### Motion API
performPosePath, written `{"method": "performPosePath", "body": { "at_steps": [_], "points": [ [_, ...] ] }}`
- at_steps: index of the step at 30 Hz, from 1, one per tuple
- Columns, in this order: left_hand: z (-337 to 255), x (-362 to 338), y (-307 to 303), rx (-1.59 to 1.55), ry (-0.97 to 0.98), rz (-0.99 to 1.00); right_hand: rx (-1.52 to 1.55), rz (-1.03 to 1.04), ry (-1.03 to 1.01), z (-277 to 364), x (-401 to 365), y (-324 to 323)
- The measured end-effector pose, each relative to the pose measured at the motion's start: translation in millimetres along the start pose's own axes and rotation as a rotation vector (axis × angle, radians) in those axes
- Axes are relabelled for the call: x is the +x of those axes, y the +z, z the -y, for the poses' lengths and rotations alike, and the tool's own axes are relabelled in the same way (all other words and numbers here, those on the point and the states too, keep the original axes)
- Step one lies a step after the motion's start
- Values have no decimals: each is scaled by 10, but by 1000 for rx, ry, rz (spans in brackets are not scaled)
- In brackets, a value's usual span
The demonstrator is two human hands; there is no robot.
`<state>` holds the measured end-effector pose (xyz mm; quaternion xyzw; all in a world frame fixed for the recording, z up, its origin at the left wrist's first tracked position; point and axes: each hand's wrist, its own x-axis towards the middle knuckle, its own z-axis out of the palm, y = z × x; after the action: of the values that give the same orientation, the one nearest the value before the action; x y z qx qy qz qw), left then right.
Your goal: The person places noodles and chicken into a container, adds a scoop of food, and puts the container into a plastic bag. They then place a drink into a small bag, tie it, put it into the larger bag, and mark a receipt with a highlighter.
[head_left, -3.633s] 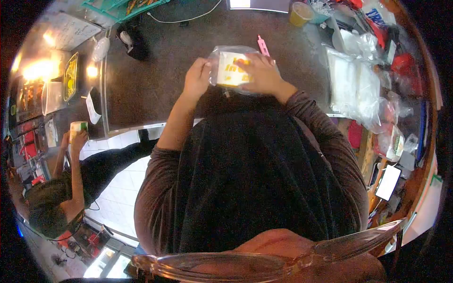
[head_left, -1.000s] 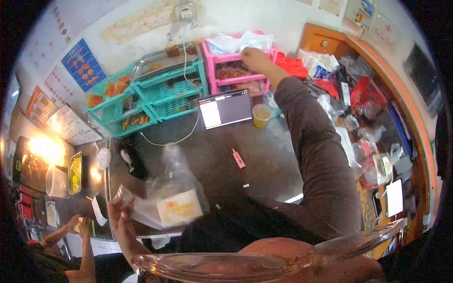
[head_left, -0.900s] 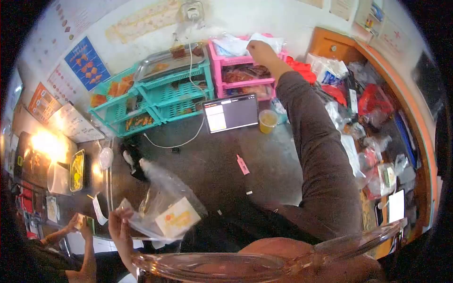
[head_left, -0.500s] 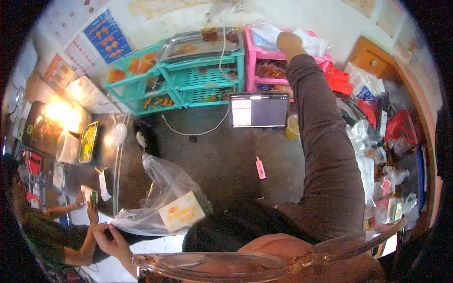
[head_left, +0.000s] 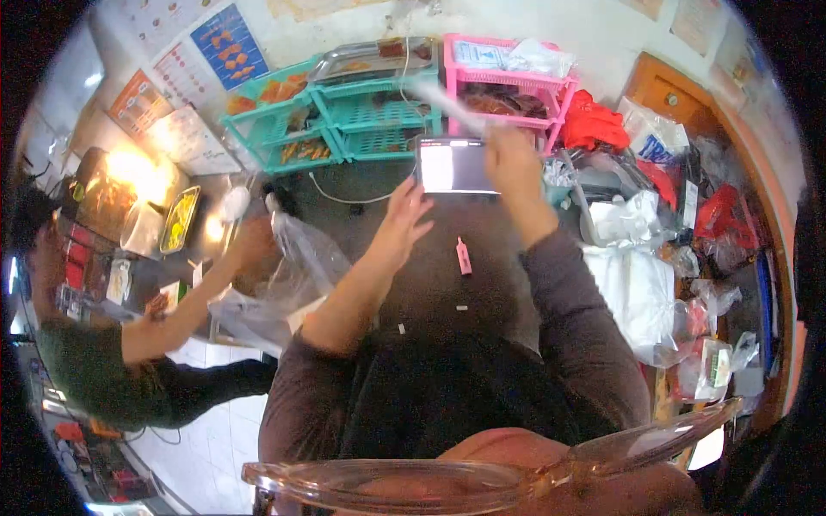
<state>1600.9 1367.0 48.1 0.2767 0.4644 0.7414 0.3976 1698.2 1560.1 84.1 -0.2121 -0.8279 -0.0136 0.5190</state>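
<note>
My right hand (head_left: 514,163), smeared by motion, is raised in front of the tablet's right side. Its fingers look closed on a long white strip-like thing (head_left: 452,105), too blurred to name, which slants up and left across the front of the racks. Just below the tablet (head_left: 458,167), at its left corner, my left hand (head_left: 406,222) holds nothing, with its fingers apart. A pink marker-like stick (head_left: 464,256) lies on the dark counter (head_left: 430,297) between my forearms.
Turquoise racks (head_left: 379,125) and a pink rack (head_left: 564,95) line the wall. Bags and packets crowd the right side, including white bags (head_left: 632,292). On the left, a co-worker's arm (head_left: 202,297) reaches to a clear plastic bag (head_left: 305,245) near a brightly lit tray.
My right hand has come down from the pink rack's top with the white thing. My left hand has moved from the lower left to the tablet. The co-worker's arm now reaches the clear bag.
</note>
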Motion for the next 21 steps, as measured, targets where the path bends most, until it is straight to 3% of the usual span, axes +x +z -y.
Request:
{"method": "performPosePath", "body": {
  "at_steps": [2,4,7,10,11,13,16,19,21],
  "points": [
    [141,260,277,-200,-28,-88,194,22,-104,267,-494,-262],
    [395,360,498,-417,20,-78,184,377,-43,348,-864,-593],
    [750,179,808,-179,-38,-71,350,693,-174,125,-1084,-1159],
    [1050,-72,1216,94,10,89,320,711,-241,-336,-1098,-1609],
    [1151,-142,1325,208,-76,89,256,640,-230,-465,-1052,-1743],
    [1368,-295,1588,208,-58,165,212,274,-296,-803,-1002,-1877],
    [1478,-429,1952,325,-61,226,74,461,-178,-1194,-941,-2087],
    [1602,-470,2178,356,-63,235,147,698,-192,-1391,-908,-2286],
    [1640,-494,2283,384,-49,233,135,719,-270,-1472,-911,-2388]
  ]
}}
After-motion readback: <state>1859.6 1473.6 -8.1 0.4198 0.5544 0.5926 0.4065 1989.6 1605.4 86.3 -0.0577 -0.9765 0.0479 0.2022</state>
